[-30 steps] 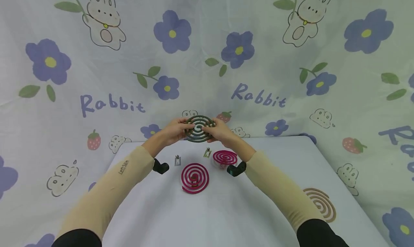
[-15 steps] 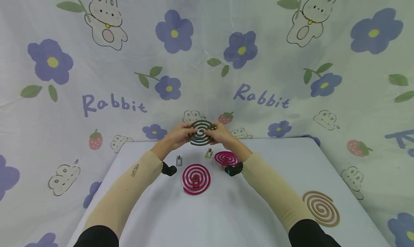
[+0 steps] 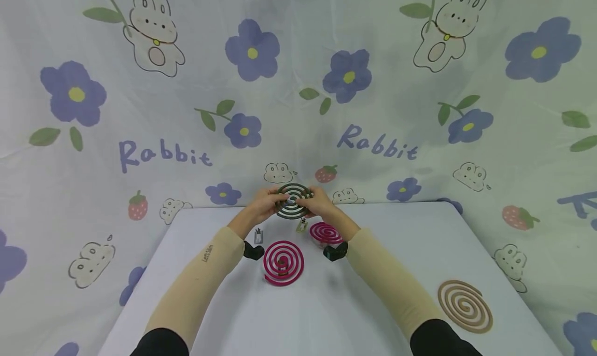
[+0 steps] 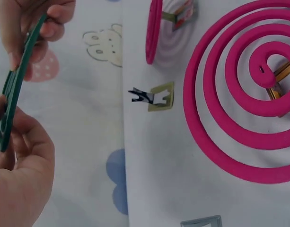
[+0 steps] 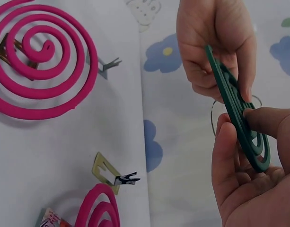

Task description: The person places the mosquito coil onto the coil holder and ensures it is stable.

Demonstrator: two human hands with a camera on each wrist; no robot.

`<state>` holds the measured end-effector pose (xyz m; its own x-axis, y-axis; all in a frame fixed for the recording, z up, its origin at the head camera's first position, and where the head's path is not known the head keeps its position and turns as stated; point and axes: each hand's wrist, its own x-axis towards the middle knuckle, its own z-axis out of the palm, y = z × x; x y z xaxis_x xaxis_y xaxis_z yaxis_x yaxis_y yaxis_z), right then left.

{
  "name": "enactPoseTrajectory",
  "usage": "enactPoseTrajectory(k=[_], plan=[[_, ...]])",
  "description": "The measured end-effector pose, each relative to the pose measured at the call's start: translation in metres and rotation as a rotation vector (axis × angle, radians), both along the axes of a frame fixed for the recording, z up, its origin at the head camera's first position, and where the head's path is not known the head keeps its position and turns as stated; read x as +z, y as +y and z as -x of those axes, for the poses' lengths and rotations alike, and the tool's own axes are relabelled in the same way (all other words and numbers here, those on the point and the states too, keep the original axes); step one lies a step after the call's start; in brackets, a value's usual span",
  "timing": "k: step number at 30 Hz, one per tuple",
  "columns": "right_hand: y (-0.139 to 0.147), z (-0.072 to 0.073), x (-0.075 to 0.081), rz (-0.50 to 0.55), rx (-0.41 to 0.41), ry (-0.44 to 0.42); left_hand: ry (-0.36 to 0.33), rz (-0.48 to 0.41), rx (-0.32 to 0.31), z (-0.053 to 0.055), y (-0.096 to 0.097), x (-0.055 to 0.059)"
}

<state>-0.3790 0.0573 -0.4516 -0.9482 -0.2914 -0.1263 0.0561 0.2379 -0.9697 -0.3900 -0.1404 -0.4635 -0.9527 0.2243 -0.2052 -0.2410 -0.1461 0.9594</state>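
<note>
A dark green mosquito coil (image 3: 293, 217) is held up between both hands near the table's far edge. My left hand (image 3: 265, 204) pinches its left side, thumb across the near face and fingers behind. On the opposite side my right hand (image 3: 322, 204) pinches it the same way. Both wrist views show the green coil nearly edge-on, tilted. Below the hands, a pink mosquito coil (image 4: 258, 78) sits on a gold-coloured metal stand (image 4: 276, 93). Another pink coil (image 5: 100, 205) rests on a stand farther right.
A yellowish metal stand (image 4: 161, 97) with upright prongs lies near the far edge, bearing no coil. To its left is a silver stand (image 3: 258, 237). A brown coil (image 3: 465, 307) lies flat at the table's right. A patterned cloth (image 3: 280, 112) hangs behind the table.
Both hands have lowered the green coil a little toward the yellowish stand. The left forearm has swung inward. The brown coil, earlier partly behind the right forearm, shows in full.
</note>
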Motion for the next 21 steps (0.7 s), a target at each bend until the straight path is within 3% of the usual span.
enactPoseTrajectory(k=[15, 21], plan=[[-0.004, 0.010, -0.035, -0.016, -0.034, -0.043, -0.011, 0.089, 0.039, 0.000, 0.001, -0.025], [0.001, 0.018, -0.046, -0.031, -0.041, -0.024, -0.011, 0.093, 0.032, 0.007, 0.006, -0.034]])
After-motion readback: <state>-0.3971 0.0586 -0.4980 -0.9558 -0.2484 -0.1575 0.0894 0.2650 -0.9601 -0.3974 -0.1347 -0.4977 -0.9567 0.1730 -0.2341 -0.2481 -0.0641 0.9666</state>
